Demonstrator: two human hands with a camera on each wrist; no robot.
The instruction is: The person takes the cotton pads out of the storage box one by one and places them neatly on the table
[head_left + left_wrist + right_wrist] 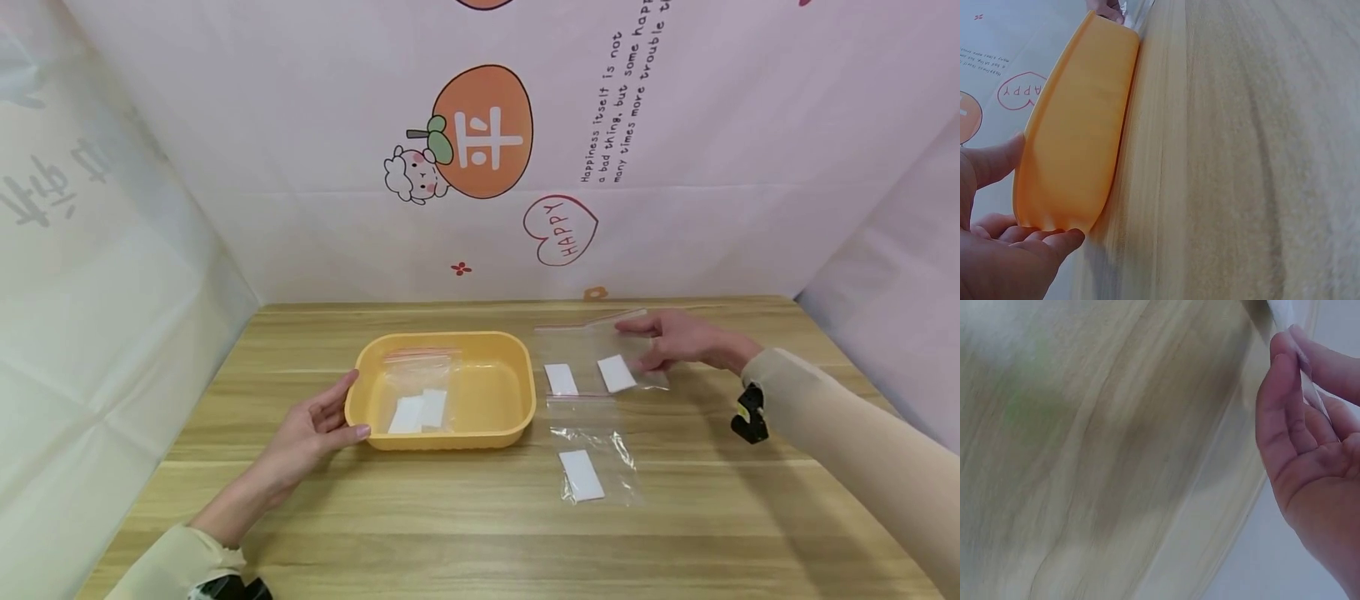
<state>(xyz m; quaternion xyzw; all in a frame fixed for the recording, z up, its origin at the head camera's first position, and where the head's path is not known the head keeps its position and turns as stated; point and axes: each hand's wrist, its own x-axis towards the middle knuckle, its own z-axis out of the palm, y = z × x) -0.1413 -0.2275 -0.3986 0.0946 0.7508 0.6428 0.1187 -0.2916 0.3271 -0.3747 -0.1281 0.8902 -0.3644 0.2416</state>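
Observation:
A yellow plastic tray sits on the table, with my left hand gripping its left end, thumb at the near corner. In the left wrist view, the fingers curl at the end wall of the tray. At the right, my right hand pinches a clear zip bag with a white card inside. In the right wrist view, the right hand has the bag's edge between thumb and fingers. Overlapping it on the left is another zip bag, whose white card shows through.
Inside the tray lie zip bags with white cards. Nearer me, right of the tray, a clear bag with a white card lies flat on the wooden table. A printed curtain hangs along the table's back edge.

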